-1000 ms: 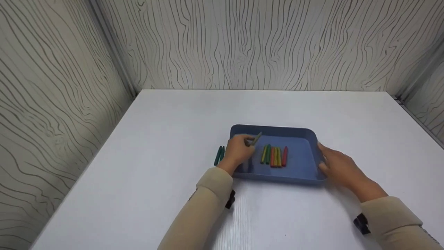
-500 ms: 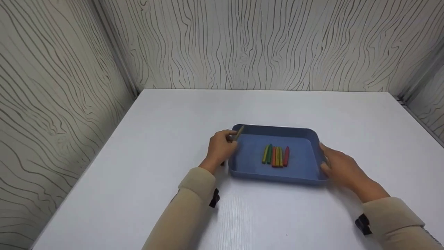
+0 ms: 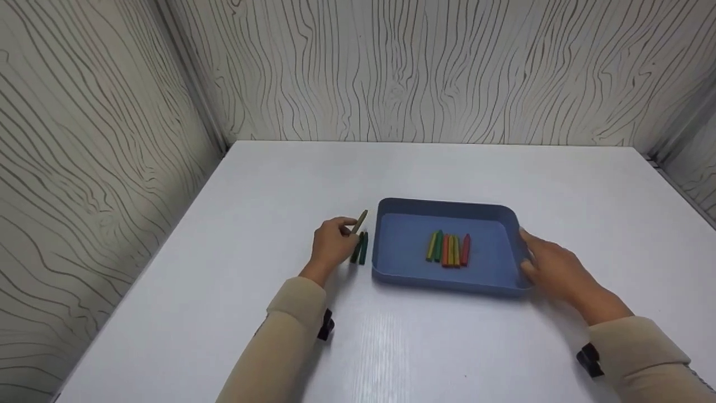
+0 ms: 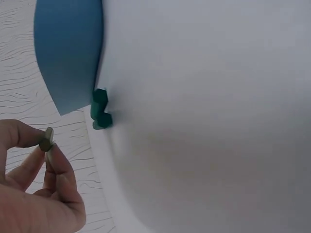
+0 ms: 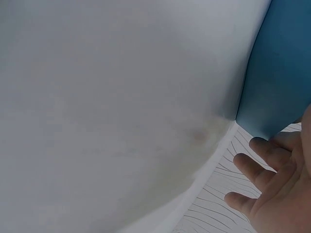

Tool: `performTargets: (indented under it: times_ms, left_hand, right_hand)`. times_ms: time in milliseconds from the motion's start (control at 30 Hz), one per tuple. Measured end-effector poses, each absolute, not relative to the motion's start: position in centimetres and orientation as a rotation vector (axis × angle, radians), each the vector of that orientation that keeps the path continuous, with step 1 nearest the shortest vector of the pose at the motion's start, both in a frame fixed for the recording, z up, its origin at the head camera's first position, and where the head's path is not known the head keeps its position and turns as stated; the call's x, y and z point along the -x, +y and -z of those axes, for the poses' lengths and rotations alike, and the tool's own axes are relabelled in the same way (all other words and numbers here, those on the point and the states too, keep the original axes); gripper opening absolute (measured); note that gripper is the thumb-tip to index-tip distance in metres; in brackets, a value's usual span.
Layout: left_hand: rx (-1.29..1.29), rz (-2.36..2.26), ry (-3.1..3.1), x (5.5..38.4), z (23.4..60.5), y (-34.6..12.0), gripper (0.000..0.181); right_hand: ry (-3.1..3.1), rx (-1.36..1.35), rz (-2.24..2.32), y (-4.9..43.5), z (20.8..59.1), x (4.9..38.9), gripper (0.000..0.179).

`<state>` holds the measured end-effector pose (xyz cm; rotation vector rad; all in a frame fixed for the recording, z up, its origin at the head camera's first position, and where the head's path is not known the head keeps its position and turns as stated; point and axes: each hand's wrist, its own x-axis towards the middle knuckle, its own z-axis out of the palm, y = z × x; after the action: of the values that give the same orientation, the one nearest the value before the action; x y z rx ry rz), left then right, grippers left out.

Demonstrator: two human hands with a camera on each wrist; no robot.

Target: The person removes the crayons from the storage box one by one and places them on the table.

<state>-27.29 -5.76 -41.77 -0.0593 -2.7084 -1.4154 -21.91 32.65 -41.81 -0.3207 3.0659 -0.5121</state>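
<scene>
My left hand (image 3: 331,244) pinches an olive-gold crayon (image 3: 359,221) between thumb and fingers, its tip pointing up and away. In the left wrist view the same crayon (image 4: 47,141) shows nearly end-on. Just below that hand, two dark green crayons (image 3: 363,248) lie on the table left of a blue tray (image 3: 408,266). My right hand (image 3: 556,271) rests against the tray's right wall. Seen from the right wrist, its fingers (image 5: 252,170) are spread and loosely extended beside the tray. Inside the tray, several crayons (image 3: 449,250) in yellow, green, orange and red lie side by side.
The white table (image 3: 268,212) extends around the tray on every side. Wood-grain panels (image 3: 425,67) stand behind it and on the left. Both forearms wear beige sleeves, and a small black device sits under each wrist.
My left hand has carried the olive-gold crayon left, from over the tray to above the two dark green crayons. The right hand stays at the tray's right wall.
</scene>
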Motion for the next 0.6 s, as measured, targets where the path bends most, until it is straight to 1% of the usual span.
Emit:
performTargets:
  times_ms: [133,367,600]
  left_hand:
    - [0.005,1.396,-2.748,27.06,42.31,-6.11,0.029]
    - [-0.009,1.336,-2.789,26.86,42.75,-6.41,0.026]
    - [-0.112,1.323,-2.865,26.60,42.61,-6.43,0.027]
  right_hand:
    - [3.081,0.346,0.494,32.72,41.89,21.79,0.061]
    - [3.097,0.388,0.494,32.90,42.00,21.62,0.060]
    - [3.093,0.387,0.519,32.86,41.98,21.61,0.060]
